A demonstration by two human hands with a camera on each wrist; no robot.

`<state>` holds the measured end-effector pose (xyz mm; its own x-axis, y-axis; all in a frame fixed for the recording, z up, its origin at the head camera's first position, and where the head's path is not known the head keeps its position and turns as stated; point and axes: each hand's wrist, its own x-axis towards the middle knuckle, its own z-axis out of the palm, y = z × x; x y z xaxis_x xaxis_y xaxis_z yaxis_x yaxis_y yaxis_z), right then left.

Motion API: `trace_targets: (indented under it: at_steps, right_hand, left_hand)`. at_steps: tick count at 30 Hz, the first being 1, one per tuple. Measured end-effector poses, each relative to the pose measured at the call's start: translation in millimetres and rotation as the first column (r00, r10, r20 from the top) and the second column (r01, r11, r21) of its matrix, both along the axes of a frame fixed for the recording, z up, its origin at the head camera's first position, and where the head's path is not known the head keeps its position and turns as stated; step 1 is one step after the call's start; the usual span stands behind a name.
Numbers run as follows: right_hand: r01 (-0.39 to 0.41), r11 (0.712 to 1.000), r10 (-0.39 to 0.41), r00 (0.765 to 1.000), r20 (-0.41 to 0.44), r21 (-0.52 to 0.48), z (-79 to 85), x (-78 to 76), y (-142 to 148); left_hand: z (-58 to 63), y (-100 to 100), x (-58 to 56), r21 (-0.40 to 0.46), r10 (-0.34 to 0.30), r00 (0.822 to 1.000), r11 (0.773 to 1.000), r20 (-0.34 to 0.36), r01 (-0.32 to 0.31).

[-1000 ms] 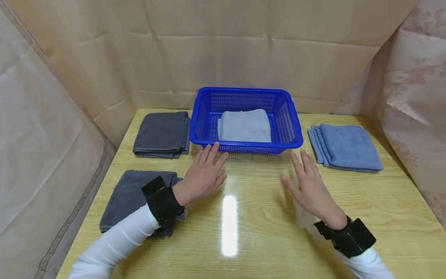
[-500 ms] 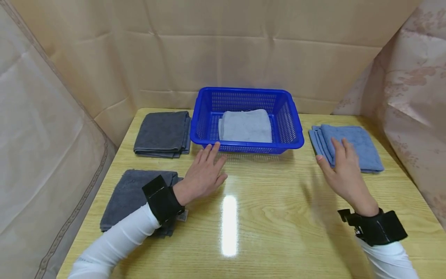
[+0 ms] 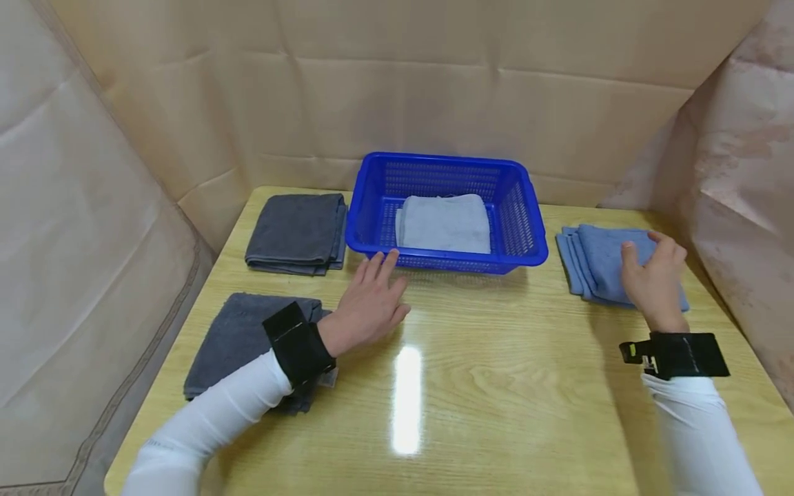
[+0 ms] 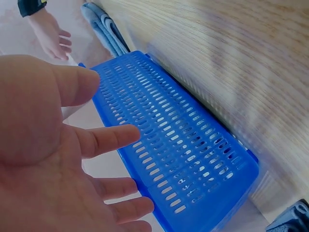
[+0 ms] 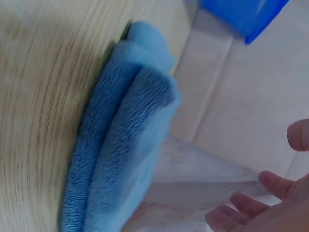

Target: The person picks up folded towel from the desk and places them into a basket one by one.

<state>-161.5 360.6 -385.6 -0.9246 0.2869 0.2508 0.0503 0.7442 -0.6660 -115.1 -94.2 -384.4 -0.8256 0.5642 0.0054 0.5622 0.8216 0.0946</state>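
Above the folded light-blue towel (image 3: 598, 258) on the right side hovers my right hand (image 3: 659, 279), thumb apart from the bent fingers. In the right wrist view a gap separates that hand (image 5: 270, 210) from the towel (image 5: 128, 130), whose thick folds lie on the wood. Straight fingers mark my left hand (image 3: 367, 306), held palm down near the front rim of the blue plastic basket (image 3: 446, 259). The left wrist view has its spread fingers in front of the basket's slotted wall (image 4: 169, 130). A folded pale-grey towel (image 3: 443, 224) lies in the basket.
A folded dark-grey towel (image 3: 296, 231) lies left of the basket. Another dark-grey towel (image 3: 232, 337) sits nearer, partly under my left forearm. The wooden table (image 3: 496, 386) is backed by a beige cloth (image 3: 397, 89), with cloth hanging at both sides.
My right hand has moved right, from in front of the basket to over the light-blue towel, and its fingers have bent. My left hand stays about where it was. The head view has shifted slightly.
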Motion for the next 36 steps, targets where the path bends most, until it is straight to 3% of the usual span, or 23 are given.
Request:
trace_targets:
  at_steps: [3,8,15,25,33,36]
  right_hand:
    - [0.080,0.997,-0.080,0.996,0.041,-0.007,-4.0,-6.4,13.1]
    - [0.145,0.989,-0.145,0.978,0.147,0.009,-13.1,-18.8,35.3]
    - [0.230,0.972,-0.231,0.921,0.314,0.040,-26.5,-28.1,51.8]
    - [0.251,0.952,-0.305,0.842,0.444,0.177,-39.1,-43.4,61.9]
    - [0.255,0.945,-0.326,0.746,0.581,0.203,-48.8,-46.8,80.2]
    - [0.238,0.945,-0.325,0.739,0.591,0.223,-50.0,-45.3,87.3]
  left_hand:
    - [-0.8,2.7,-2.3,-0.013,-0.018,1.000,1.000,-0.013,0.018]
    - [-1.2,4.9,-4.8,-0.043,-0.032,0.998,0.999,-0.057,0.029]
    - [0.7,5.2,-4.9,-0.035,-0.047,0.996,0.998,-0.073,0.045]
    - [-0.8,1.8,-1.7,-0.035,-0.026,0.998,0.999,-0.064,0.023]
    - [0.3,0.8,-3.2,-0.041,-0.026,0.999,0.999,-0.046,0.024]
    - [-0.2,0.6,-3.5,-0.043,-0.028,0.998,0.999,-0.055,0.026]
